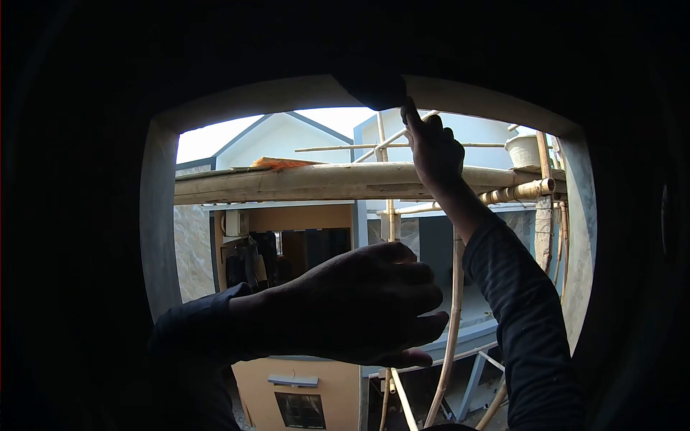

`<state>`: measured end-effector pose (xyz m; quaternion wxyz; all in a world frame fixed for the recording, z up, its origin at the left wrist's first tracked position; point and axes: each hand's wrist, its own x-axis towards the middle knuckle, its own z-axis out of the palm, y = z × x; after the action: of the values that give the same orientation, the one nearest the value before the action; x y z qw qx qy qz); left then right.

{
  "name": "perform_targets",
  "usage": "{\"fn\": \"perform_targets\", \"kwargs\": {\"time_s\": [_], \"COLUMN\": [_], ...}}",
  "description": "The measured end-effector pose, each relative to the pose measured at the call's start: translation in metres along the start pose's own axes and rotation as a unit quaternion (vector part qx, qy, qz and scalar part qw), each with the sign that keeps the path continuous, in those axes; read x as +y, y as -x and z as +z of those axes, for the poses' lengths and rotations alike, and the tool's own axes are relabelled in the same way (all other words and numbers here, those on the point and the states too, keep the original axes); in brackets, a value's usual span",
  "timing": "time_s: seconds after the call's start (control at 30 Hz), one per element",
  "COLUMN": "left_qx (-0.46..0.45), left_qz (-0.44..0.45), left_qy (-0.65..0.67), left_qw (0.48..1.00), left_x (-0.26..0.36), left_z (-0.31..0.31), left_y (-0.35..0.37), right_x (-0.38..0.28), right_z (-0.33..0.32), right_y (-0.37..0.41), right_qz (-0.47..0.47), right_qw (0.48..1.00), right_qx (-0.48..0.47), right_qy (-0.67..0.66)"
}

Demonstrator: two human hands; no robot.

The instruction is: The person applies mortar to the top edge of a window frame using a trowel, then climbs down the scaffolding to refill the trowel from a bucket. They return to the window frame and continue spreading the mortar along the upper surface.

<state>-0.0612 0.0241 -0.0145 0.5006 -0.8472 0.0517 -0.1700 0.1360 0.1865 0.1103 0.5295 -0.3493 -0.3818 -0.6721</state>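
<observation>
My right hand [436, 149] is raised to the upper edge of a window opening, closed around a tool with its index finger stretched along it. The tool looks like a trowel [374, 87]; its dark, rounded blade is a silhouette over the top reveal [460, 92], and its handle is mostly hidden. Whether the blade touches the surface cannot be made out. Across the lower middle lies my left hand [359, 305], back toward me, in deep shadow. Its fingers are loosely bent and slightly apart, with nothing visible in them.
Dark wall surrounds the opening, whose left side [159, 215] is grey. Outside, a thick horizontal scaffold beam [302, 184] crosses the view, with bamboo poles [454, 316] below. A pale bucket [523, 152] stands on the scaffold at right. Houses [284, 144] rise beyond.
</observation>
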Motion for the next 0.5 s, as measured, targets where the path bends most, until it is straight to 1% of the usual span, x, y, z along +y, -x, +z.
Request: {"fn": "perform_targets", "kwargs": {"time_s": [0.1, 0.2, 0.33, 0.37, 0.43, 0.47, 0.5], "left_qx": [0.006, 0.028, 0.028, 0.026, 0.023, 0.033, 0.042], "left_qz": [0.0, 0.009, 0.015, 0.015, 0.015, 0.018, 0.02], "left_qy": [0.004, 0.002, 0.012, 0.013, 0.013, 0.011, 0.01], "left_qw": [1.0, 1.0, 0.999, 0.999, 1.0, 0.999, 0.999], "left_x": [-0.001, -0.002, -0.001, -0.001, 0.0, 0.001, 0.001], "left_z": [0.001, 0.006, 0.007, 0.006, 0.006, 0.007, 0.008], "left_y": [0.0, -0.001, -0.006, -0.007, -0.009, -0.009, -0.009], "right_x": [-0.006, -0.013, -0.028, -0.03, -0.033, -0.034, -0.032], "right_z": [-0.001, -0.009, -0.025, -0.024, -0.034, -0.037, -0.041], "right_y": [0.007, 0.014, 0.013, 0.015, 0.016, 0.017, 0.016], "right_qz": [-0.015, -0.012, -0.017, -0.036, -0.073, -0.088, -0.088], "right_qw": [1.0, 0.999, 0.997, 0.998, 0.995, 0.995, 0.995], "right_qx": [-0.006, -0.036, -0.069, -0.048, -0.057, -0.045, -0.046], "right_qy": [0.005, -0.019, -0.039, -0.034, -0.041, -0.03, -0.03]}}
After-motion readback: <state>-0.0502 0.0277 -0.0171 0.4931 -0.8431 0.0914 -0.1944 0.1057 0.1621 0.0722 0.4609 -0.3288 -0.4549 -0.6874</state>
